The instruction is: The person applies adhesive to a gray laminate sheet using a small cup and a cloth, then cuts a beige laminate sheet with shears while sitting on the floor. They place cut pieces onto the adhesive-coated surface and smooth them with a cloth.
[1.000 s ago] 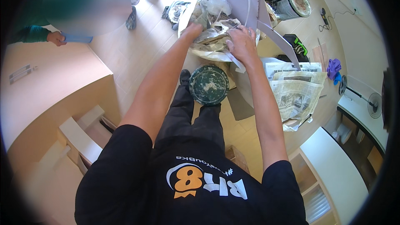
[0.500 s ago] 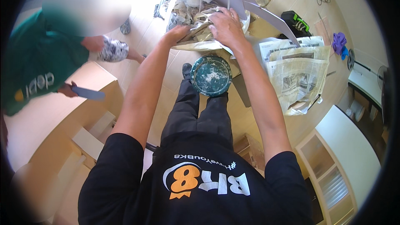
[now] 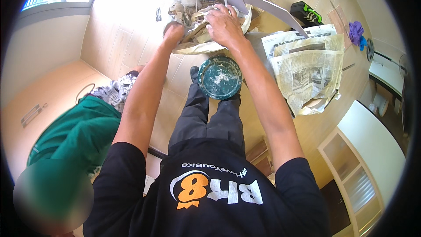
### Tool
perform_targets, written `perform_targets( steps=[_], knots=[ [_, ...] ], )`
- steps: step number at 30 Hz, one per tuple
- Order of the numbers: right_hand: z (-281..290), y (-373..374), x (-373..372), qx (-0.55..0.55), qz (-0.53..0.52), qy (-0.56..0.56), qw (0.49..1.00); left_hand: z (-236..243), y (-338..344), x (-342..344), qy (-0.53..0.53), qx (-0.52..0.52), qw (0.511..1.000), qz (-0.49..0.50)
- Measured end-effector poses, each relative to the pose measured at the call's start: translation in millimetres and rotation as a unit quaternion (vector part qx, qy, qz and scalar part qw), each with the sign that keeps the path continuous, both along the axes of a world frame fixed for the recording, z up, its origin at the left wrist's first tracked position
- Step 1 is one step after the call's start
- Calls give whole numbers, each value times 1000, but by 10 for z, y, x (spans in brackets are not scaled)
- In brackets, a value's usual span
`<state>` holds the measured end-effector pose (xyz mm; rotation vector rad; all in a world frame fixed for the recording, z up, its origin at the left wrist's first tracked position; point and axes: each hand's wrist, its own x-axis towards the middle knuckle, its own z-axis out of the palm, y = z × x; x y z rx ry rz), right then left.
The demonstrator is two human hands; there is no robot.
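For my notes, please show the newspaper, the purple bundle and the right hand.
Newspaper [image 3: 309,75], head view: nearest sheet's middle.
Purple bundle [image 3: 355,32], head view: its middle.
Right hand [image 3: 224,26], head view: its back.

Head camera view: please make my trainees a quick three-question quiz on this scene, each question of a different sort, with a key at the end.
1. Where are the left hand and the right hand?
A) on the person's knees
B) at the open pale bag with crumpled paper in it
C) on the floor

2. True or false: the newspaper sheets lie to the right of the round green object.

3. Fill in the colour: the co-worker's top is ____.

Key: 1 B; 2 true; 3 green.
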<state>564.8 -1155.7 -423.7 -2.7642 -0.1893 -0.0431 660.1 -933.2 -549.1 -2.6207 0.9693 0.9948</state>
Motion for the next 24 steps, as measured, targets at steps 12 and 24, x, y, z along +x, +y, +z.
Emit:
perform_targets(
  steps=[12, 24],
  knots=[
    [58, -6, -39, 39, 1, 14, 999, 2, -661, 602, 59, -303, 803, 510],
    [111, 5, 57, 71, -11, 21, 997, 39, -520, 316, 37, -391, 897, 201]
  ],
)
